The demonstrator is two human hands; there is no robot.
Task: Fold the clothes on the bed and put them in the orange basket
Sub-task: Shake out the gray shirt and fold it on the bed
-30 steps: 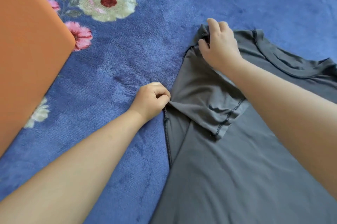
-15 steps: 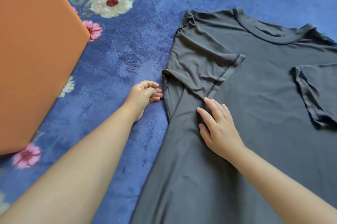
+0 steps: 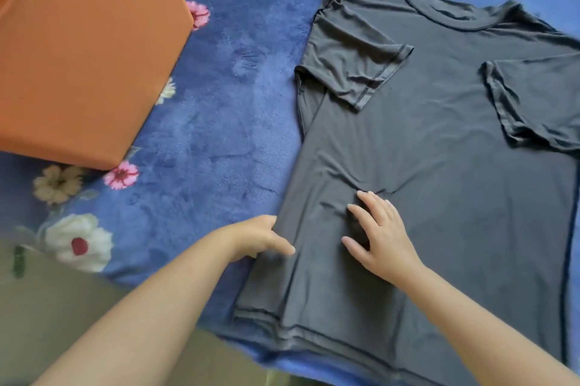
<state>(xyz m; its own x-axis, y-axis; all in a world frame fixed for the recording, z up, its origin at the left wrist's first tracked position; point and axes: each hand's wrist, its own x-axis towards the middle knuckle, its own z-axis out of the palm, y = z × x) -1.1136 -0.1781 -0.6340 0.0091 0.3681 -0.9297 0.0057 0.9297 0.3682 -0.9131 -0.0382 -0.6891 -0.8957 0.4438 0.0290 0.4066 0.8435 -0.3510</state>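
Head view: grey T-shirt (image 3: 439,165) flat on the bed (image 3: 219,103), sleeves folded in, right of the orange basket (image 3: 88,49). Left hand (image 3: 260,238) gripping its side edge, right hand (image 3: 379,231) flat, pressing. Thin, slippery, limp (best taken along the seams).

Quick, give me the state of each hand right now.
Left hand: at the grey T-shirt's left edge, thumb on top; whether the hidden fingers grip it cannot be told.
Right hand: open, fingers spread flat on the T-shirt.
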